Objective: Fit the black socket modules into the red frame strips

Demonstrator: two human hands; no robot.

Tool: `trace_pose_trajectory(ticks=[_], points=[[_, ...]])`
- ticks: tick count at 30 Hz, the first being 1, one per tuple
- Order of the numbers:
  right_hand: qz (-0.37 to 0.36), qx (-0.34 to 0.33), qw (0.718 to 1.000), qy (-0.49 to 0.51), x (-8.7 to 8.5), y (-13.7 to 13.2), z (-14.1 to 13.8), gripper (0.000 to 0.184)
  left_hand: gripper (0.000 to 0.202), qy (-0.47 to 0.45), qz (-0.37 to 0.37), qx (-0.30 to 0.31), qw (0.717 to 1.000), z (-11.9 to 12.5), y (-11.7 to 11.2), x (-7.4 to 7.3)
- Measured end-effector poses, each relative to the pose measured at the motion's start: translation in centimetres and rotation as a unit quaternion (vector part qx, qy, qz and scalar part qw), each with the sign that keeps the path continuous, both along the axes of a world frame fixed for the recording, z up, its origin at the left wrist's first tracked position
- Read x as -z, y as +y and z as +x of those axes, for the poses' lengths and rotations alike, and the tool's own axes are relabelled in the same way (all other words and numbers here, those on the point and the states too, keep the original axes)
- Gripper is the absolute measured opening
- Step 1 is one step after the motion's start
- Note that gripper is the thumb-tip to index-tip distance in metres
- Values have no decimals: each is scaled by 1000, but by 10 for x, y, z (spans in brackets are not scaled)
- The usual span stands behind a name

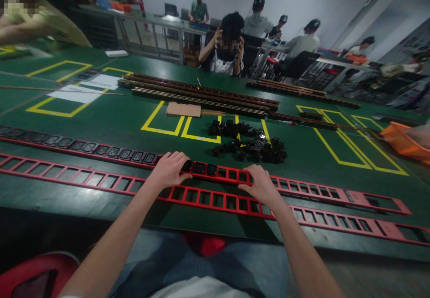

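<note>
A long red slotted strip (231, 173) lies across the table, its left part filled with black socket modules (114, 153). My left hand (170, 170) is closed around this strip over the filled part, thumb on the near edge. Just right of that hand, two more black sockets (204, 168) sit in the slots. Farther right, where the slots are bare, my right hand (260, 184) grips the same strip. Nearer to me lies a second red slotted strip (215, 200) without modules. Beyond the hands is a pile of loose black sockets (248, 141).
Bundles of long dark strips (201, 94) lie across the back of the green table (110, 125), near a cardboard piece (183, 109) and white papers (75, 93). An orange bin (405, 141) stands at right. A person (228, 47) sits opposite; others work behind.
</note>
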State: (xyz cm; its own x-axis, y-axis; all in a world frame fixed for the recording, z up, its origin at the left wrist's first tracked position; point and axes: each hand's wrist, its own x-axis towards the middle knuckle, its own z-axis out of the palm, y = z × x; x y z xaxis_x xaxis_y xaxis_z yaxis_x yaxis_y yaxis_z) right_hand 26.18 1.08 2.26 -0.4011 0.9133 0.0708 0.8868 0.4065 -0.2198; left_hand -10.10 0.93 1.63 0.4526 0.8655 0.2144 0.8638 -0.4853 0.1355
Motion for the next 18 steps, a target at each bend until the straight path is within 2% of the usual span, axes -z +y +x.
trace_pose_trajectory(ticks=[7, 18], points=[[3, 6, 1000, 21, -3, -2, 0, 41, 41, -14, 12, 10, 1000, -1, -2, -1], [-4, -2, 999, 32, -6, 3, -8, 43, 40, -30, 17, -11, 999, -5, -1, 0]])
